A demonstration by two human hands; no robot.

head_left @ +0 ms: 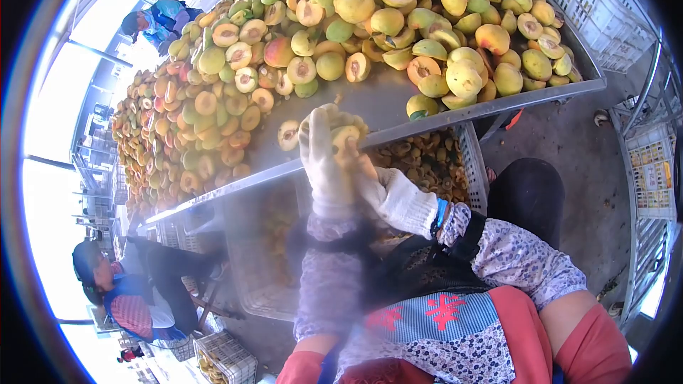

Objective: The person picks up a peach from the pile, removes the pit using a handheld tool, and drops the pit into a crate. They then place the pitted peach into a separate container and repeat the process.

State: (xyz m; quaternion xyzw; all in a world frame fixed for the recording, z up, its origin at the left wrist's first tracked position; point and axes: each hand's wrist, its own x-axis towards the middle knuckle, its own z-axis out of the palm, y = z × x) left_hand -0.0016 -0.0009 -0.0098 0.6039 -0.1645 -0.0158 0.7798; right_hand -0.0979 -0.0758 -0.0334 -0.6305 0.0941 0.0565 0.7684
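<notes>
My left hand (324,160), in a white knit glove, is closed around a yellow peach half (346,136) just above the steel table's front edge. My right hand (402,199), in a white glove with bare fingertips showing, presses its fingers against the cut face of that half; motion blur hides whether it also holds a small tool. On the metal just left of my hands rests another cut peach half (288,135). A big heap of peaches (313,43), halved and whole, covers much of the steel table (306,110).
Under the table edge stands a crate (474,163) of dark pits and scraps, with a pale tub (249,270) to its left. A seated person (135,288) is at left, another person (160,21) beyond the heap. White crates (597,7) are stacked at right.
</notes>
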